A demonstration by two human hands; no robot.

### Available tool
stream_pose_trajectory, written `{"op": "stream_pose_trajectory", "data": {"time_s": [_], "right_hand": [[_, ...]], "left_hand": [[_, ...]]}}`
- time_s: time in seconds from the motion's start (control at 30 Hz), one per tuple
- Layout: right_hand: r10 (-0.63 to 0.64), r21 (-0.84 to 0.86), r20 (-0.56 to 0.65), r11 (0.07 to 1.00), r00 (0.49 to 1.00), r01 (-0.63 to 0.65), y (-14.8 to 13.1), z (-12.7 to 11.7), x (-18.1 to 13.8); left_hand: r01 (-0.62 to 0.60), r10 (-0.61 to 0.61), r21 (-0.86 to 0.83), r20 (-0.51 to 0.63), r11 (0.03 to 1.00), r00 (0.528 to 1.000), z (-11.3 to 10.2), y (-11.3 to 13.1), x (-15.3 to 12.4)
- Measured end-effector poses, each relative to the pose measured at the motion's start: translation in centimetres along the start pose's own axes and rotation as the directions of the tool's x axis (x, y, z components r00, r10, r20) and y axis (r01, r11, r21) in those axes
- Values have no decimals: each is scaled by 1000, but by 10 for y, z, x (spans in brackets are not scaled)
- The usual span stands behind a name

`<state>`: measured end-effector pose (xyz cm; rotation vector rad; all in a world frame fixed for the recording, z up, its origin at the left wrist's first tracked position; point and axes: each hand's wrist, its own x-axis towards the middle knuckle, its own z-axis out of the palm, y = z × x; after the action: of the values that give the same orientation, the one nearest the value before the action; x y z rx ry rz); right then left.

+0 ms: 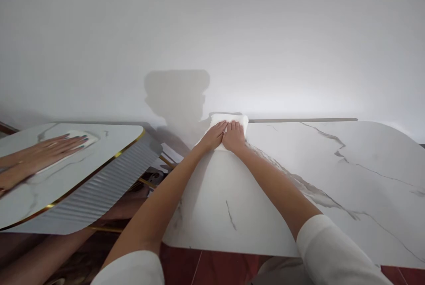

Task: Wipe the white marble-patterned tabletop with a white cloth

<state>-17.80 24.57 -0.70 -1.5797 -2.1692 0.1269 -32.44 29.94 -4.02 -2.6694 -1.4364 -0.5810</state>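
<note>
A folded white cloth (229, 119) lies on the marble-patterned white tabletop (265, 214) at its far edge, close to the wall. My left hand (214, 136) rests flat on the left half of the cloth with its fingers stretched towards the upper right. Beside it my right hand (234, 136) presses on the cloth, fingers extended away from me. The two hands touch, or nearly touch, over the middle of the cloth, and both arms reach straight out across the table.
To the left stands a second marble-patterned table (109, 136) with a gold rim and ribbed side. Another person's hand (56, 150) lies flat on a white cloth (89, 138) there. A pale wall (282, 46) rises behind both tables. Red floor tiles (212, 267) show below.
</note>
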Motion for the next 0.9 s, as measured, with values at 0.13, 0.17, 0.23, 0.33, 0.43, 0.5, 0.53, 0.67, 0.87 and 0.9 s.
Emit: {"op": "stream_pose_trajectory", "data": {"time_s": [0.13, 0.17, 0.23, 0.33, 0.43, 0.5, 0.53, 0.67, 0.87, 0.9], "right_hand": [[-16, -22, -35, 1000, 999, 16, -9, -4, -25], [-19, -25, -41, 1000, 999, 18, -11, -5, -31], [-23, -21, -46, 1000, 999, 22, -16, -7, -44], [-22, -1, -20, 1000, 1000, 22, -23, -11, -63], [-18, 16, 0, 1000, 1000, 18, -29, -15, -79], [-21, 22, -1, 1000, 1000, 21, -34, -17, -90], [-25, 22, -3, 999, 1000, 25, -35, -18, -95], [-56, 18, -6, 998, 998, 56, -44, -22, -117], [-96, 24, 37, 995, 995, 96, -61, -28, -150], [-102, 25, 46, 995, 994, 101, -63, -29, -155]], "left_hand": [[5, -5, 2, 1, 1000, 1000, -6, 13, -23], [3, -3, -1, -2, 1000, 1000, -8, 17, -29], [-13, 13, -12, -15, 1000, 1000, -12, 24, -41], [-64, 63, -26, -42, 998, 997, -16, 33, -60], [-104, 101, -34, -77, 994, 992, -18, 40, -78], [-112, 108, -34, -96, 993, 989, -19, 45, -89], [-111, 107, -31, -100, 993, 989, -21, 49, -94], [-87, 86, -4, -77, 996, 993, -30, 65, -116], [-63, 65, 45, -28, 997, 998, -45, 91, -154], [-62, 64, 50, -32, 997, 997, -47, 94, -160]]}}
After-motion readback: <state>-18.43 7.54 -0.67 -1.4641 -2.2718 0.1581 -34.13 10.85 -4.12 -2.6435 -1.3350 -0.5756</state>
